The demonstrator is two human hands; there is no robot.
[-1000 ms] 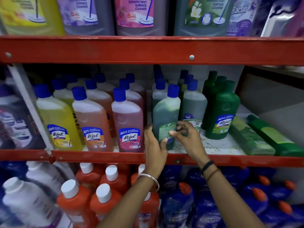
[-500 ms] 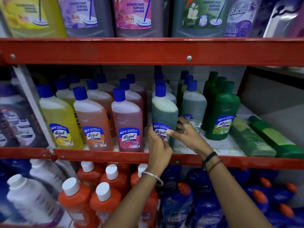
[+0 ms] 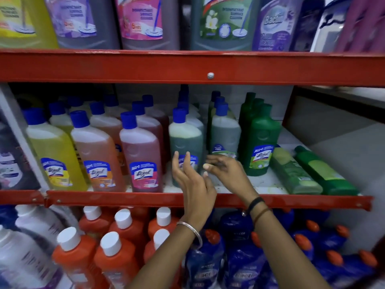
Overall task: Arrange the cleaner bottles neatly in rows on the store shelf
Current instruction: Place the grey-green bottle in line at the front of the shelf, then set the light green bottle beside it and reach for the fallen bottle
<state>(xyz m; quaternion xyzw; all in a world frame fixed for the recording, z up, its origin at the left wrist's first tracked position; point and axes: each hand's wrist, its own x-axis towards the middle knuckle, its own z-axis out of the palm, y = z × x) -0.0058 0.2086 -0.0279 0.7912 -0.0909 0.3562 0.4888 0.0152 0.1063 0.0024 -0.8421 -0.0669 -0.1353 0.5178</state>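
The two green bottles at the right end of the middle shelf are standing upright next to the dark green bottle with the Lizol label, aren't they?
Not quite. In the head view the two green bottles lie flat on their sides on the red-edged middle shelf, not upright. They are at its right end, next to the standing dark green bottle with the Lizol label, as you said.

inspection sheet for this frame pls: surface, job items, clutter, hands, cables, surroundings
Surface: middle shelf, white board, red front rail, speckled with dirt.
Job's things: front grey-green bottle upright, label forward; yellow, orange and pink rows upright to its left.
Clutter: two green bottles lying flat at the right end.
Grippers: left hand open, just off the grey-green bottle; right hand open, no grip.
Cables: nothing seen.
Surroundings: large cleaner bottles above; orange and blue bottles below.
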